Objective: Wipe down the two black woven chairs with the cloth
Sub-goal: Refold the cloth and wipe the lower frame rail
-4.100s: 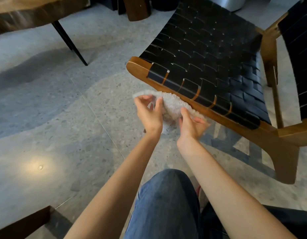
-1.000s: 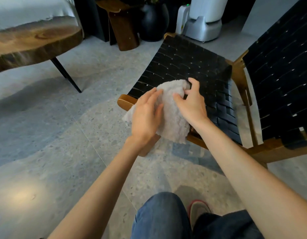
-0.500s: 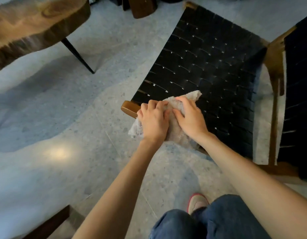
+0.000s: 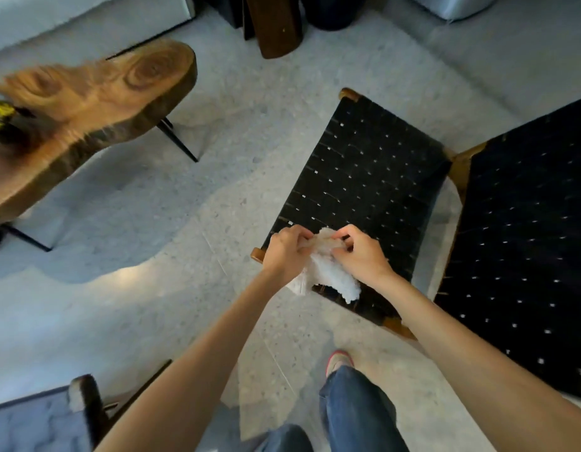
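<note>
A black woven chair seat (image 4: 364, 181) in a wooden frame lies in front of me, and its black woven backrest (image 4: 524, 243) fills the right side. A white fluffy cloth (image 4: 331, 272) is bunched over the seat's near left corner. My left hand (image 4: 284, 252) grips the cloth's left part with curled fingers. My right hand (image 4: 360, 252) pinches its top right part. The cloth hangs down between both hands over the wooden front rail. No second chair can be told apart in this view.
A live-edge wooden table (image 4: 87, 102) on thin black legs stands at the left. A dark wooden stool leg (image 4: 276, 27) and a grey appliance (image 4: 452, 4) are at the back. A grey cushioned seat (image 4: 38, 422) sits at the bottom left. My shoe (image 4: 338, 360) is on the terrazzo floor.
Both hands have gone from pressing flat on the cloth to gathering it between curled fingers. The view has tilted to look more steeply down at the seat.
</note>
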Demonstrator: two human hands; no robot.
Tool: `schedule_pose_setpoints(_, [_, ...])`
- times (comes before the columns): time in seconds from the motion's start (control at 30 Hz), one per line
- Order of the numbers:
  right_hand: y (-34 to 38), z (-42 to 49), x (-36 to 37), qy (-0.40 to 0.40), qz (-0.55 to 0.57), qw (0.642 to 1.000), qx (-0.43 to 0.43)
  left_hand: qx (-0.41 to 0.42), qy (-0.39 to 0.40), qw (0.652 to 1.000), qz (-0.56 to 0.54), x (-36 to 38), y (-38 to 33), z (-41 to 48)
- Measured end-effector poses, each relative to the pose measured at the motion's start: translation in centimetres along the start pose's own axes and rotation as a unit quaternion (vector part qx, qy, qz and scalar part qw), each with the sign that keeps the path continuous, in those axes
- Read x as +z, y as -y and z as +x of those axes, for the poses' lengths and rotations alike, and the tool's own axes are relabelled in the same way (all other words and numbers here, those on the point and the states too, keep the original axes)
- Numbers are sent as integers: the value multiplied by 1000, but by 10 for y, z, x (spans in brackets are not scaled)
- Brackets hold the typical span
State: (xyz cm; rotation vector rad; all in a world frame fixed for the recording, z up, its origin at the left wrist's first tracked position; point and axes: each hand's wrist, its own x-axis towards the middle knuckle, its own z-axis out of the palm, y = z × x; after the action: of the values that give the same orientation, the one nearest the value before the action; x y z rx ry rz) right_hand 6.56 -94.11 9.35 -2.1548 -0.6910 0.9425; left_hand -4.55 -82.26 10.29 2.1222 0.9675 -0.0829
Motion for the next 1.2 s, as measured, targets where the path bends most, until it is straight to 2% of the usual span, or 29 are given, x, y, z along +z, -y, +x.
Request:
schedule_pose_setpoints(0.27, [116,-64,-91,60,-27,997,-49,120,-81,989,14,-109,-88,-64])
schedule_pose_setpoints(0.53, [164,-51,-99,36,-147,979,-137,106,-7,992,67,-172,-102,-56])
schedule_pose_setpoints(0.73, [201,-6,-76,51,-203,973,-102,111,23,983,142,-219,-69,-8])
schedule_pose_setpoints(0.93, [243,50,-35,6,-47,998,-48,148,89,975,136,-291,-33,81])
schedule_pose_setpoints(1.2, [316,107,12,-126,58,990,15,251,176,943,131,-385,-7,189])
